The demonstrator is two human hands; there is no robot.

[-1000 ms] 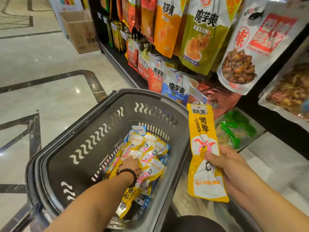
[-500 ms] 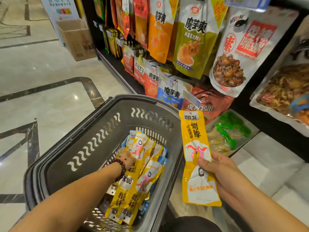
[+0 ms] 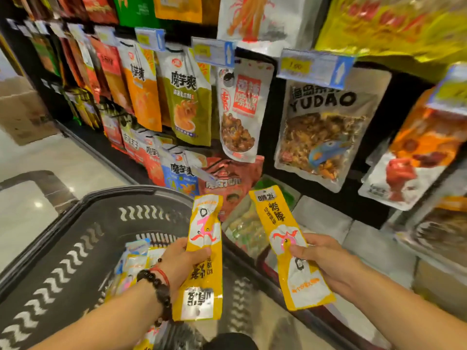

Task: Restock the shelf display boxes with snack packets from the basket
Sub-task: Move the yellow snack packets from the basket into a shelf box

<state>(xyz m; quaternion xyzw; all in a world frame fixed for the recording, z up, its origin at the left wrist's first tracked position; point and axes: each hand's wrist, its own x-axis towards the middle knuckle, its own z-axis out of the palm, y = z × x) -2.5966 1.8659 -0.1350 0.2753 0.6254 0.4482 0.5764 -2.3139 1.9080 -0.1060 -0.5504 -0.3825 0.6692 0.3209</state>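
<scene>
Left hand (image 3: 180,258) pinches one yellow packet (image 3: 204,258) above basket (image 3: 83,238); right hand (image 3: 326,258) pinches second packet (image 3: 290,246) near shelf. Packets likely light, floppy, slick; grip mid-body.

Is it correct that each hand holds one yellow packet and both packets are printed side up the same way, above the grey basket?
Not quite. The head view shows the left hand holding its packet upside down; the right hand holds its packet upright. Only the left packet is above the basket.

Both hands, left (image 3: 180,258) and right (image 3: 326,257), are raised forward, fingers curled (each gripping something).
</scene>
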